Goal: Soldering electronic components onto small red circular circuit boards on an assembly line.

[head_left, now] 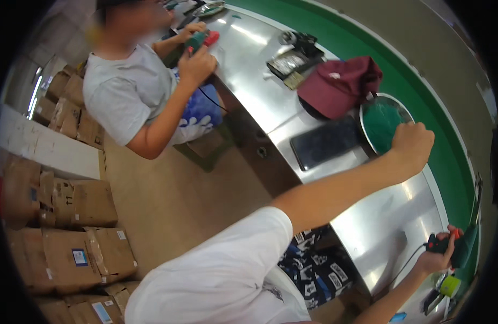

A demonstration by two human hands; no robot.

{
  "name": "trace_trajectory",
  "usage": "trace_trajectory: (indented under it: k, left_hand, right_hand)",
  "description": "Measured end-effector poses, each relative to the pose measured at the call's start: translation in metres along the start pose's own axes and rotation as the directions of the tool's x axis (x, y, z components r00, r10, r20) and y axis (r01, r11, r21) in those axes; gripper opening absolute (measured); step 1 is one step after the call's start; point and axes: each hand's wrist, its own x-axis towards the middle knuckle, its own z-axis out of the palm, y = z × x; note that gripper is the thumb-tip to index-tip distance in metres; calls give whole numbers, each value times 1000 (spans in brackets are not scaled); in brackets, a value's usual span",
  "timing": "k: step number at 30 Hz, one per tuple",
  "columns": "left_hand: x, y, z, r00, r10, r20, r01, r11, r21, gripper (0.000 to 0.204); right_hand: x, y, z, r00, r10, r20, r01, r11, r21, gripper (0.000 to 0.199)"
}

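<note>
My left hand (413, 143) is closed, its fingers curled down at the right rim of a round metal bowl (362, 120). What those fingers hold, if anything, is hidden. Green material (384, 121) shows inside the bowl. Over at the right, my right hand (440, 254) is wrapped round a black and dark green corded hand tool (437, 244) with red parts. Its exact kind does not show; a thin black cord runs down from it. Left of the bowl lies a dark flat phone (324, 143), and a maroon cap (338, 86) sits just beyond.
A shiny metal table (281, 116) curves along a green belt (448, 129). Black and silver packets (289, 62) lie past the cap. A lime-green roll (449, 286) stands near my right hand. At the left, a co-worker holds a green and red tool (198, 40); cardboard boxes (71, 254) are stacked.
</note>
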Motion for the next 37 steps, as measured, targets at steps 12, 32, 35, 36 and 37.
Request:
trace_trajectory:
  k: [12,32,35,36,37]
  left_hand:
    - [12,-28,-15,984,-171,48,165,980,114,8]
    - [2,-24,-17,985,-151,79,135,974,182,10]
    - [1,-22,-22,985,-149,84,134,976,170,11]
    - [0,-21,-26,986,-143,85,129,980,154,12]
    - [0,-21,-27,986,-140,85,126,979,158,12]
  right_hand:
    - [10,-1,3,994,106,-28,-105,994,23,21]
    - [-1,0,26,998,63,-28,-63,998,-13,19]
    - [0,3,24,999,42,-14,-43,999,-26,20]
    - [1,4,22,999,48,-4,-48,999,-24,21]
    - [1,6,18,999,53,4,-53,998,-23,21]
